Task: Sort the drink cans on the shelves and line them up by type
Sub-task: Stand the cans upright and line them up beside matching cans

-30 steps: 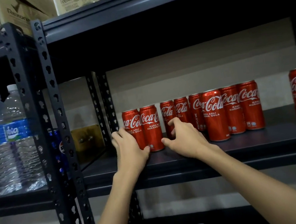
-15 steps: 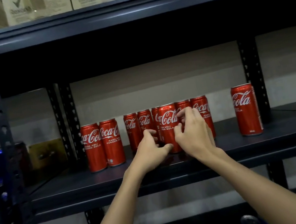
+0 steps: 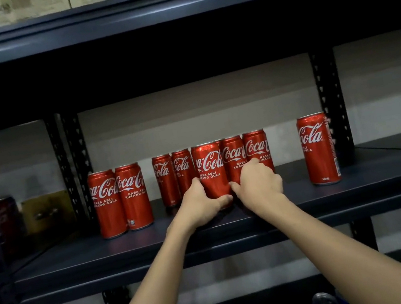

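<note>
Having left the two red Coca-Cola cans (image 3: pixel 120 200) beside the dark metal shelf (image 3: pixel 78 252)'s post, the left hand (image 3: pixel 200 204) gripped the front red aluminium can (image 3: pixel 210 174) of the middle cluster while the right hand (image 3: pixel 258 184) curled its fingers (image 3: pixel 253 163) round the neighbouring can (image 3: pixel 234 157), suggesting alignment had begun there.

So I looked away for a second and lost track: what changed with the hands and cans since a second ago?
Both hands left the pair of cans at the left end and went right to the middle cluster. The left hand now grips the front can, and the right hand reaches round the can behind it. The pair and the lone can on the right stand as before.
</note>
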